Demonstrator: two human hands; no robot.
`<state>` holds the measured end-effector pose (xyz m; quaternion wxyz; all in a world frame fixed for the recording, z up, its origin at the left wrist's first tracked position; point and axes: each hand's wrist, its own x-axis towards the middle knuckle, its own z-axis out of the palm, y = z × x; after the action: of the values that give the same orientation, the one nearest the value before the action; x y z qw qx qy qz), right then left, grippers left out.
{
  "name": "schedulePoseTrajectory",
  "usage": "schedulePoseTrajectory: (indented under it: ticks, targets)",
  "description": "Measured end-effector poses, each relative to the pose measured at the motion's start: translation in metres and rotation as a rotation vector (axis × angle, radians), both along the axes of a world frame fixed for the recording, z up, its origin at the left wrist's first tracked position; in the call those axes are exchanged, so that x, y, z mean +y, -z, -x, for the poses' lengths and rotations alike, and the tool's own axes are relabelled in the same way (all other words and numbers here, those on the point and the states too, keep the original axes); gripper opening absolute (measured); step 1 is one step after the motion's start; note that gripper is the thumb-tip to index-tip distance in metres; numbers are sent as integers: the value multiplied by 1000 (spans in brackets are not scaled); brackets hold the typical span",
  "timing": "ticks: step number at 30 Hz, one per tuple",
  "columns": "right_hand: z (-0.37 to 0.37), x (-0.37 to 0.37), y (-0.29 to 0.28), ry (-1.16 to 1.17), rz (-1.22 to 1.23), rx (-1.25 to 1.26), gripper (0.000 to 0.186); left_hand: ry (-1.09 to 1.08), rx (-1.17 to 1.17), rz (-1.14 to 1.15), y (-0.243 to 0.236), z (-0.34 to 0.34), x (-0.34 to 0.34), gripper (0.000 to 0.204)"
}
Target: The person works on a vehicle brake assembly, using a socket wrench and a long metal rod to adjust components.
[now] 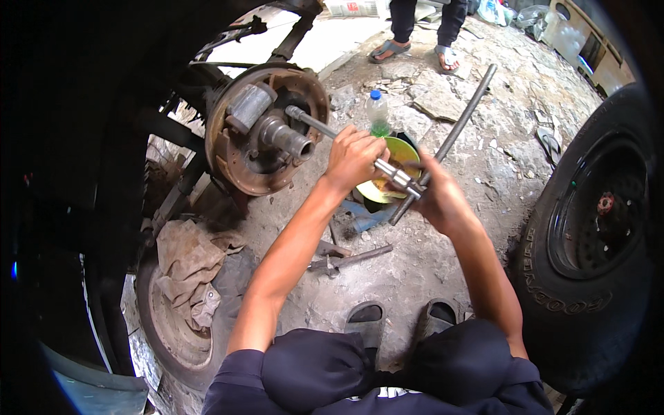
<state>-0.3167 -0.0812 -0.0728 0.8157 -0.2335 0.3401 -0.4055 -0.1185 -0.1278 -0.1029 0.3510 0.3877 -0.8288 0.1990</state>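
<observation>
A long T-handle socket wrench [321, 126] slants across the middle, its far socket end against the rusty round brake backing plate [220, 155]. My left hand [355, 158] is wrapped round its shaft. At the near end, my right hand [443, 197] grips loosely where a long steel bar [465, 119] crosses the wrench head; its fingers are slightly blurred and partly hidden. A hollow axle stub [294, 143] sticks out of the plate's middle, beside a grey block-like part [251, 108]. Below my hands sits a yellow-green bowl [403, 149] with brownish contents.
A clear bottle with blue cap [376, 107] stands behind the bowl. A large tyre [553, 277] stands at right; a wheel [155, 325] with a cloth [190, 259] lies at left. Metal tools [360, 257] lie before my feet. Another person's sandalled feet [391, 50] are beyond.
</observation>
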Motion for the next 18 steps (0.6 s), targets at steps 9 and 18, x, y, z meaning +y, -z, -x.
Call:
schedulePoseTrajectory:
  ticks: [9,18]
  targets:
    - [77,-119,14,955,1767,1442,67,24,115,-51,-24,17,-5,20]
    - [62,-146,66,789,1637,1264,24,129,158,-105,-31,17,-12,14]
